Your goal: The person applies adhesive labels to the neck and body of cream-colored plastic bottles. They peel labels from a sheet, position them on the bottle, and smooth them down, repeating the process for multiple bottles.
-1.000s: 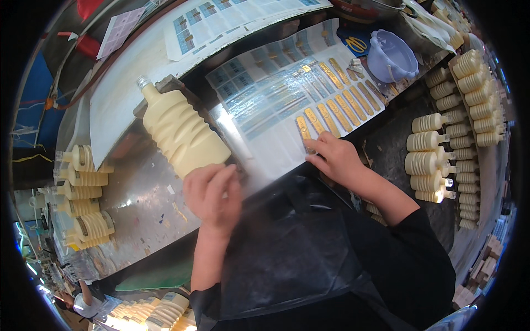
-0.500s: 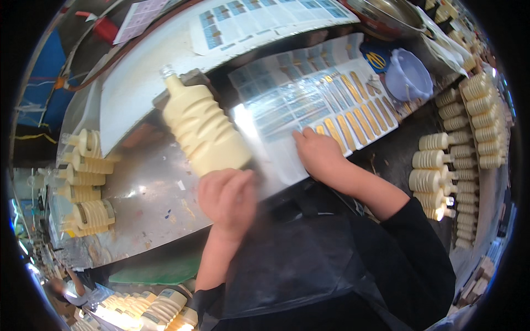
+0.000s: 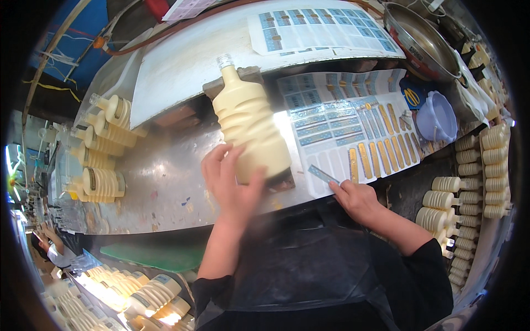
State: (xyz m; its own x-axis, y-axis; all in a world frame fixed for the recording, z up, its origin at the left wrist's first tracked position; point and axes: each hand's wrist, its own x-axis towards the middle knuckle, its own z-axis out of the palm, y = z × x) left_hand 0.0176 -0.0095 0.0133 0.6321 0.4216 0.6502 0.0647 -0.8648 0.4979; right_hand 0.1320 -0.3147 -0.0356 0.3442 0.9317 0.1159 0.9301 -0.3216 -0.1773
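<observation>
A cream bottle (image 3: 251, 127) with wavy ridges and a clear threaded neck lies on the metal worktop, its neck end propped on a dark block. My left hand (image 3: 232, 185) is spread over its lower left side near the base, fingers apart and thumb blurred. My right hand (image 3: 353, 198) pinches the end of a narrow blue-grey label strip (image 3: 322, 174) between thumb and fingers. The strip is above the near left corner of a label sheet (image 3: 312, 190), which carries rows of gold and blue labels.
Several cream bottles (image 3: 102, 185) lie along the worktop's left end. More bottles (image 3: 441, 201) are stacked at right and at lower left. A raised white board (image 3: 193, 66) bears another label sheet. A lilac bucket (image 3: 436, 118) and a metal pan (image 3: 422, 38) stand at far right.
My right hand now has a label strip up off the sheet. My left hand has gone from the bottle's base to its lower left side. The whole view has shifted.
</observation>
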